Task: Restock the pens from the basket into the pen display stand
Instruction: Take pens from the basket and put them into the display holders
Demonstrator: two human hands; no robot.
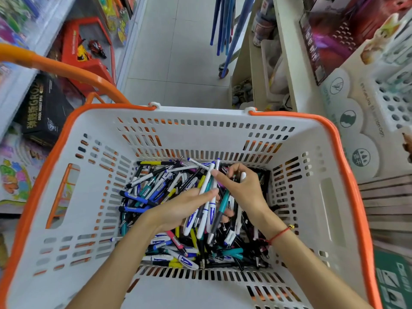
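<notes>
The head camera is looking steeply down from close above into the basket (pixel 316 197), facing forward along the aisle floor (pixel 178 52), with both forearms reaching in from the bottom edge.

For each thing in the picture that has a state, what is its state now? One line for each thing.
basket: holds a loose heap of pens
pens: lying jumbled in the basket
bundle of pens: gripped by both hands
left hand: holds the bundle from below
right hand: curled round the bundle's top
pen display stand: many holes unfilled
basket handle: raised
</notes>
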